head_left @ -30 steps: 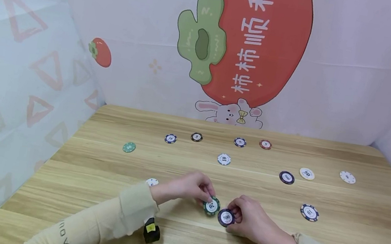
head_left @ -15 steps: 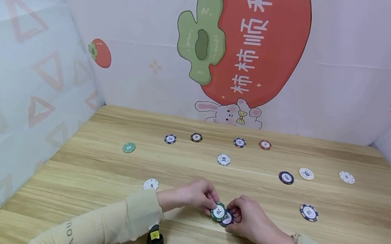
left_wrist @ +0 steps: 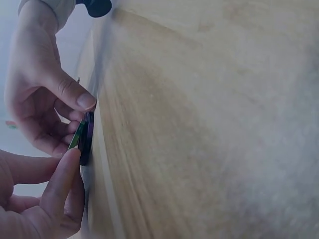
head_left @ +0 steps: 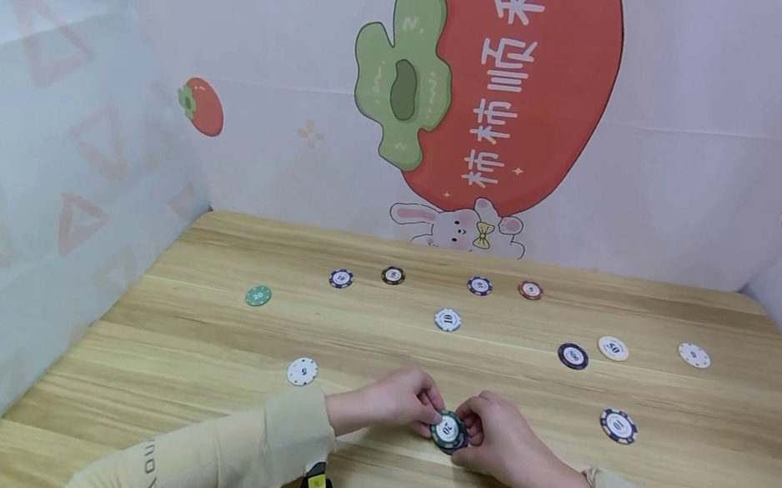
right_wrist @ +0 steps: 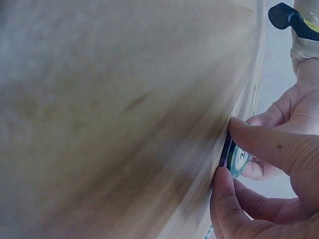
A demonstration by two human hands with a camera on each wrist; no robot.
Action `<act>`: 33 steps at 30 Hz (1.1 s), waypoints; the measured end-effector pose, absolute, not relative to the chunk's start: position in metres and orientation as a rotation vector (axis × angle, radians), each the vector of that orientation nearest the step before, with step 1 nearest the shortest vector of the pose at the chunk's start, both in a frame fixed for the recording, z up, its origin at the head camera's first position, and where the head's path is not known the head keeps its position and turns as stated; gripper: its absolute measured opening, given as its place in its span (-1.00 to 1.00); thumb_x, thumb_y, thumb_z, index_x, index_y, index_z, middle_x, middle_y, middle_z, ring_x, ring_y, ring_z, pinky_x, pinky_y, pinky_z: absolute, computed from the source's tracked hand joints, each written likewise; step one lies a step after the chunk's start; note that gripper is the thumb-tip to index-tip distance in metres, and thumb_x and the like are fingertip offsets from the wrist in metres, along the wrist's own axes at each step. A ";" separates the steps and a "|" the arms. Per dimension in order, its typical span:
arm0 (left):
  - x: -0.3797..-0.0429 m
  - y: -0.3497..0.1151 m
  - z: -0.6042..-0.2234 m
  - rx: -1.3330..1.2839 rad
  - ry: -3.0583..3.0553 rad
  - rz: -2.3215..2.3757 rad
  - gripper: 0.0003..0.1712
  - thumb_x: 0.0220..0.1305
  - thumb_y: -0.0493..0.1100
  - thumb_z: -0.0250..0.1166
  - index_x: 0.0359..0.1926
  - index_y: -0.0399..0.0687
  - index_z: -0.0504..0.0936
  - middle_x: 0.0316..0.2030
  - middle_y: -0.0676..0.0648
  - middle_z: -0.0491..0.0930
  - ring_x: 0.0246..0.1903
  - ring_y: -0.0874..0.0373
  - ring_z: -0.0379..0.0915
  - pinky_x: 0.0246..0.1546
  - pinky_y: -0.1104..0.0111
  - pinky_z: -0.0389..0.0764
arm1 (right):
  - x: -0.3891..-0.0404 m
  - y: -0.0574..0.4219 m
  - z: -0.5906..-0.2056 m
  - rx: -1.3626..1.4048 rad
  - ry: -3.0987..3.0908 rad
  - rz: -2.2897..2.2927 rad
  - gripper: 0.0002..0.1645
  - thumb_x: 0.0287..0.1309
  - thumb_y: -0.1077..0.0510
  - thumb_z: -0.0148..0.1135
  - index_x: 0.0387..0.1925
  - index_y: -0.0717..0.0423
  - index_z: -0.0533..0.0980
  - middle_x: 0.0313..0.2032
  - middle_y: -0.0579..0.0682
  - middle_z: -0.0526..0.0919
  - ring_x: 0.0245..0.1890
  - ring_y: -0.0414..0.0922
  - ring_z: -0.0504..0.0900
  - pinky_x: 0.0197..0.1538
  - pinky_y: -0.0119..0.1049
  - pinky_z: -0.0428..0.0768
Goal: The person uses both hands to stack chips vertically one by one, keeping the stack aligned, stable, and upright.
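My left hand (head_left: 398, 399) pinches a green poker chip (head_left: 447, 428) marked 20 between thumb and fingers. Under it lies a dark purple poker chip (head_left: 462, 447), mostly covered now, which my right hand (head_left: 511, 441) grips by its edges. Seen from the left wrist, the green chip (left_wrist: 75, 137) tilts against the dark chip (left_wrist: 87, 139), its lower edge at my left fingertips (left_wrist: 72, 157). From the right wrist, my right thumb (right_wrist: 249, 137) and forefinger span the dark chip's rim, with the green chip's face (right_wrist: 240, 158) turned toward the left hand behind.
Several chips lie scattered across the wooden table (head_left: 188, 382). A white 5 chip (head_left: 302, 372) is left of my left hand, a blue-rimmed 10 chip (head_left: 618, 426) right of my right hand. A white 10 chip (head_left: 448, 319) lies farther back. Printed cloth walls (head_left: 693, 154) stand around.
My left hand has moved right with the green chip, from beside the dark chip to on top of it. The white 5 chip has come into fuller view. My right hand has stayed put.
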State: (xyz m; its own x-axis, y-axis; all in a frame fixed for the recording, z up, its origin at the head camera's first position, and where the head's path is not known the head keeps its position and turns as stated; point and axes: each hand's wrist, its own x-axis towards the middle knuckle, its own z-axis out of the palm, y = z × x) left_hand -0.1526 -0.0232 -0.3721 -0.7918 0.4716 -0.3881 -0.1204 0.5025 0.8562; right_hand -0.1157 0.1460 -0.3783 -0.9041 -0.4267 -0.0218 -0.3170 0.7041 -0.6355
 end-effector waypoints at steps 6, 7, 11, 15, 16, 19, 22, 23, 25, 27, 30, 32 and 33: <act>-0.149 -0.021 -0.374 0.299 2.192 1.289 -0.93 0.03 -0.50 0.23 -0.40 -0.41 0.51 -0.52 -0.07 0.48 -0.60 0.22 0.47 -0.52 0.46 0.58 | -0.114 0.145 -0.378 -0.616 2.768 -0.973 -0.58 -0.40 0.30 0.46 -0.35 0.23 0.52 -0.49 -0.11 0.38 -0.48 -0.22 0.34 -0.44 -0.48 0.37; -0.148 -0.021 -0.374 0.304 2.199 1.289 -0.93 0.03 -0.50 0.23 -0.41 -0.41 0.51 -0.53 -0.07 0.48 -0.60 0.21 0.47 -0.53 0.46 0.58 | -0.114 0.145 -0.378 -0.616 2.771 -0.972 -0.58 -0.41 0.30 0.46 -0.35 0.23 0.52 -0.49 -0.11 0.37 -0.48 -0.22 0.34 -0.44 -0.47 0.37; -0.148 -0.019 -0.377 0.325 2.225 1.278 -0.93 0.02 -0.50 0.24 -0.43 -0.40 0.51 -0.55 -0.06 0.47 -0.61 0.21 0.48 -0.55 0.47 0.57 | -0.113 0.145 -0.378 -0.622 2.779 -0.969 -0.58 -0.41 0.31 0.45 -0.34 0.23 0.52 -0.49 -0.11 0.37 -0.47 -0.22 0.33 -0.43 -0.47 0.37; -0.146 -0.019 -0.376 0.346 2.250 1.262 -0.92 0.02 -0.50 0.25 -0.45 -0.37 0.50 -0.56 -0.05 0.47 -0.61 0.22 0.47 -0.56 0.49 0.56 | -0.113 0.144 -0.378 -0.646 2.799 -0.957 -0.58 -0.41 0.30 0.46 -0.34 0.24 0.52 -0.49 -0.13 0.37 -0.48 -0.25 0.33 -0.44 -0.48 0.37; -0.146 -0.019 -0.376 0.351 2.255 1.260 -0.92 0.01 -0.50 0.25 -0.46 -0.36 0.50 -0.56 -0.04 0.46 -0.62 0.22 0.47 -0.57 0.49 0.56 | -0.114 0.144 -0.378 -0.651 2.802 -0.956 -0.58 -0.41 0.30 0.46 -0.34 0.24 0.52 -0.49 -0.13 0.37 -0.48 -0.25 0.34 -0.44 -0.48 0.37; -0.145 -0.018 -0.375 0.366 2.278 1.240 -0.91 0.02 -0.48 0.26 -0.47 -0.34 0.50 -0.56 -0.04 0.46 -0.62 0.23 0.46 -0.58 0.49 0.55 | -0.113 0.144 -0.378 -0.659 2.805 -0.955 -0.57 -0.40 0.29 0.47 -0.34 0.25 0.52 -0.49 -0.13 0.38 -0.48 -0.26 0.34 -0.44 -0.48 0.37; -0.144 -0.018 -0.376 0.390 2.302 1.216 -0.90 0.01 -0.47 0.27 -0.47 -0.32 0.49 -0.57 -0.04 0.46 -0.62 0.23 0.46 -0.58 0.50 0.55 | -0.113 0.144 -0.378 -0.664 2.805 -0.954 -0.57 -0.40 0.29 0.47 -0.34 0.25 0.52 -0.48 -0.13 0.38 -0.48 -0.26 0.34 -0.43 -0.48 0.38; -0.144 -0.018 -0.376 0.400 2.309 1.206 -0.90 0.02 -0.47 0.27 -0.48 -0.31 0.49 -0.57 -0.04 0.46 -0.62 0.24 0.46 -0.58 0.50 0.55 | -0.113 0.145 -0.378 -0.667 2.809 -0.951 -0.57 -0.40 0.29 0.47 -0.34 0.25 0.52 -0.48 -0.13 0.38 -0.48 -0.26 0.34 -0.43 -0.48 0.38; -0.144 -0.019 -0.377 0.439 2.322 1.188 -0.90 0.03 -0.46 0.26 -0.48 -0.30 0.49 -0.58 -0.02 0.45 -0.63 0.26 0.46 -0.59 0.52 0.54 | -0.113 0.145 -0.379 -0.672 2.813 -0.948 -0.57 -0.40 0.29 0.47 -0.34 0.25 0.52 -0.48 -0.13 0.39 -0.47 -0.26 0.34 -0.42 -0.48 0.38; -0.144 -0.019 -0.378 0.453 2.326 1.184 -0.89 0.03 -0.46 0.26 -0.49 -0.30 0.48 -0.58 -0.02 0.45 -0.64 0.27 0.46 -0.59 0.53 0.53 | -0.113 0.145 -0.379 -0.674 2.818 -0.945 -0.57 -0.40 0.29 0.47 -0.34 0.25 0.52 -0.48 -0.13 0.39 -0.47 -0.26 0.34 -0.42 -0.48 0.38; -0.144 -0.018 -0.378 0.457 2.336 1.182 -0.89 0.03 -0.46 0.27 -0.48 -0.30 0.48 -0.58 -0.02 0.45 -0.63 0.27 0.46 -0.59 0.53 0.53 | -0.113 0.144 -0.379 -0.671 2.819 -0.942 -0.57 -0.39 0.28 0.47 -0.33 0.25 0.53 -0.48 -0.13 0.39 -0.47 -0.26 0.34 -0.42 -0.48 0.38; -0.143 -0.018 -0.377 0.430 2.336 1.195 -0.89 0.01 -0.46 0.28 -0.48 -0.31 0.49 -0.57 -0.04 0.46 -0.61 0.23 0.47 -0.58 0.51 0.54 | -0.112 0.144 -0.379 -0.676 2.820 -0.940 -0.56 -0.40 0.28 0.48 -0.32 0.25 0.53 -0.47 -0.12 0.39 -0.47 -0.26 0.34 -0.42 -0.47 0.38; -0.142 -0.018 -0.376 0.426 2.340 1.196 -0.89 0.01 -0.46 0.28 -0.47 -0.31 0.49 -0.56 -0.04 0.46 -0.60 0.22 0.48 -0.57 0.50 0.55 | -0.112 0.145 -0.379 -0.683 2.823 -0.939 -0.56 -0.40 0.28 0.48 -0.32 0.24 0.53 -0.47 -0.12 0.39 -0.46 -0.26 0.34 -0.42 -0.47 0.38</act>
